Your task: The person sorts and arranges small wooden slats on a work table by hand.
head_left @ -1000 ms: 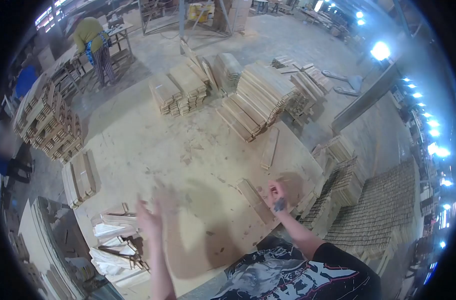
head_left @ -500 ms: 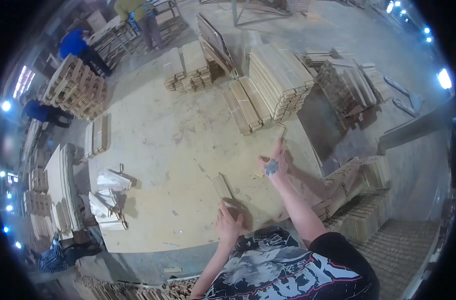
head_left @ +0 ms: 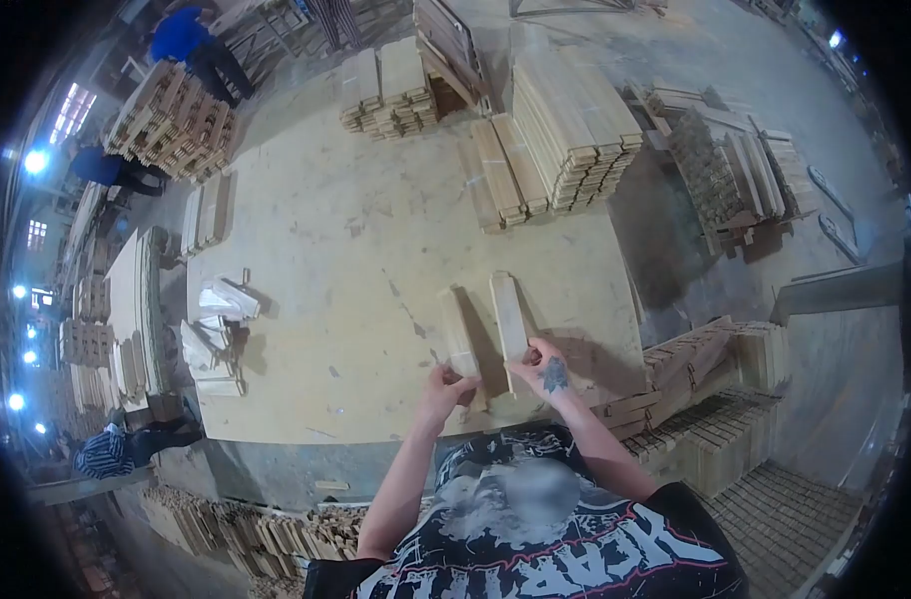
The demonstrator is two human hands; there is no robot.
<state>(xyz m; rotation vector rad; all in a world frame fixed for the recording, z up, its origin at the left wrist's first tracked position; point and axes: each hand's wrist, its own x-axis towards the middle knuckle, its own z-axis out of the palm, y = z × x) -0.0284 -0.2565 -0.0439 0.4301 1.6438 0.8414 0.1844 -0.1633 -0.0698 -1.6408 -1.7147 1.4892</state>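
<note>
Near the front edge of the large table [head_left: 325, 339], my left hand [head_left: 446, 393] is closed on the near end of a wooden slat bundle [head_left: 457, 324]. To its right, my tattooed right hand [head_left: 543, 367] pinches the near part of a second slat bundle [head_left: 508, 311]. The two bundles point away from me, side by side with a gap between them. Both look pale and narrow; the fingers hide part of their near ends.
Tall slat stacks [head_left: 575, 130] and a lower stack [head_left: 385, 95] stand at the table's far side. White wrapped pieces [head_left: 221, 301] lie at the left. Slat piles [head_left: 715, 439] stand at the right. Co-workers [head_left: 191, 40] are at the far left.
My right hand has come back toward me and now grips a slat bundle. My left hand has closed on the other bundle. The view has shifted.
</note>
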